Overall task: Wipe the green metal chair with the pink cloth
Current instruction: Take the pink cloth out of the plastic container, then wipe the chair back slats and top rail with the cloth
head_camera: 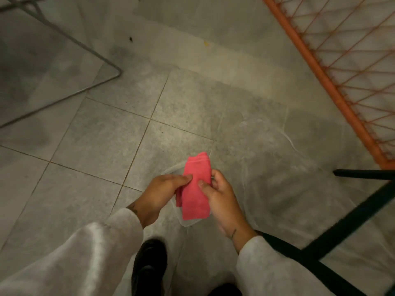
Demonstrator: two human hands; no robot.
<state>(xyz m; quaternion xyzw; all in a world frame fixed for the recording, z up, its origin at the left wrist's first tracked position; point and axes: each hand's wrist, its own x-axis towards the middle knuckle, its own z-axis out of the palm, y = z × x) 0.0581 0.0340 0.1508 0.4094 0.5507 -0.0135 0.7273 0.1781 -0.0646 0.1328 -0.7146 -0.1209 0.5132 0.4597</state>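
Both hands, left (159, 191) and right (222, 199), pinch folded pink cloth (195, 189), squaring a wiping pad; dark green metal chair frame (350, 221) untouched.

Dim, yellowish light falls around me, brightest on the grey speckled floor tiles (192, 92) ahead. Soft shadow pools under the clear glass tabletop (42, 60) at upper left. The folded pink cloth (195, 197) reads fairly sharp; the dark green metal chair frame (346, 227) smears with blur, and lines bow near the edges.

Pink cloth (195, 189): soft, matt terry; chair frame (350, 218): dark painted metal; floor (102, 142): speckled matt stone tile; sleeves (85, 253): grey fleece.
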